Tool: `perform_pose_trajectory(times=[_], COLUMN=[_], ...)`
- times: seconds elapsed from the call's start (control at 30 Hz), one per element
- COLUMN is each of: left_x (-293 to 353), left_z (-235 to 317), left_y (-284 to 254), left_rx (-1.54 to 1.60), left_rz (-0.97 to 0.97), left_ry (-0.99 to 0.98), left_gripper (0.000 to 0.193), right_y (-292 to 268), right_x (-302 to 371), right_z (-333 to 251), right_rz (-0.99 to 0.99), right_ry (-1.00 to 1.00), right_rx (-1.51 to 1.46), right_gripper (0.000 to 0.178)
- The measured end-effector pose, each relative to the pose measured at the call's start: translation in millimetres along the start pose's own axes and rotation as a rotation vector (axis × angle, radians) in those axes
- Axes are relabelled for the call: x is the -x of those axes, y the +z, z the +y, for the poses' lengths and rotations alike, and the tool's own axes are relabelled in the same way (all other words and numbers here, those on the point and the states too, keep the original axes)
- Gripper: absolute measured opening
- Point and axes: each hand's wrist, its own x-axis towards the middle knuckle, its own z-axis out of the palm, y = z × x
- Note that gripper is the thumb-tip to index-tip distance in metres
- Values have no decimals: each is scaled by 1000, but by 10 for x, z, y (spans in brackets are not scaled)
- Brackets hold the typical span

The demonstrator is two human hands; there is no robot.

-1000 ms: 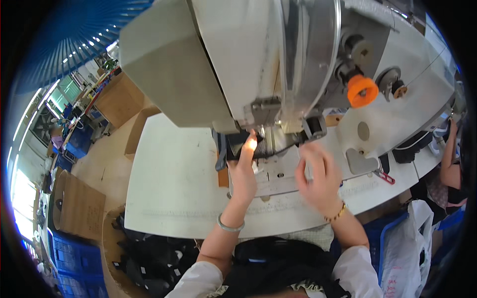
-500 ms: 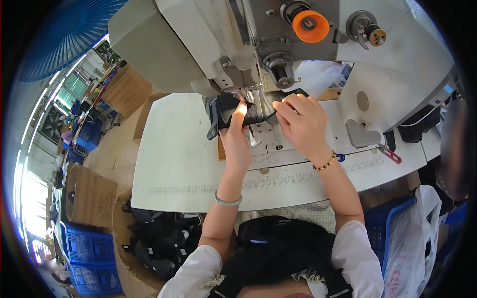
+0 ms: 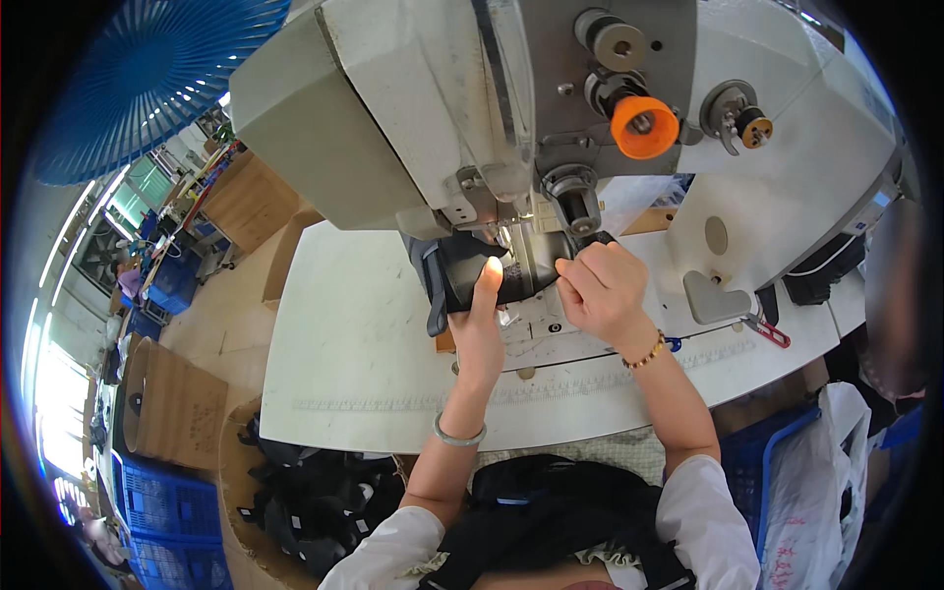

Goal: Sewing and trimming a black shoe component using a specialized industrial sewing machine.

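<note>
A black fabric piece with a strap (image 3: 462,270) lies under the needle area of a large sewing machine (image 3: 433,118). My left hand (image 3: 480,320) grips its near left part, thumb on top and lit by the machine's lamp; the other fingers are hidden beneath. On the right side of the piece my right hand (image 3: 607,293) is closed, fingers curled round its edge. The needle and presser foot are partly hidden by the machine head. A bracelet sits on each wrist.
The white table (image 3: 334,334) has a printed ruler along its near edge. A red-handled cutter (image 3: 767,331) lies at the right. Left below stands a carton (image 3: 236,462) of black pieces; blue crates (image 3: 172,501) are beside it. A blue fan (image 3: 157,69) is upper left.
The whole view has shifted, so machine and table appear lower. My right fingers have curled in more tightly at the piece's right edge; my left hand keeps its hold.
</note>
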Motion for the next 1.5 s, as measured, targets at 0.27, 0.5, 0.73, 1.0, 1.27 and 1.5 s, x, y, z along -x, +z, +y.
perform_pose_trajectory(times=[0.27, 0.5, 0.73, 1.0, 1.27, 1.5], left_x=[-30, -31, -46, -68, -106, -216], left_z=[-47, -59, -40, -52, 12, 11], left_y=[-47, -52, -64, -71, -26, -97], left_rx=[-164, -200, -150, -40, -95, 126], left_rz=[-48, -73, -68, -55, -84, -130], left_ry=[176, 178, 184, 72, 156, -144], left_gripper=[20, 23, 19, 19, 16, 15], right_y=[-23, 67, 36, 8, -16, -20], right_x=[-320, -329, -427, -330, -451, -478], right_z=[-288, -300, -257, -190, -147, -151], right_rz=[-141, -277, -429, -239, -474, -543], right_ry=[524, 623, 812, 830, 856, 835], right_rx=[-222, -87, -165, -221, -268, -306], right_gripper=[17, 25, 24, 23, 29, 30])
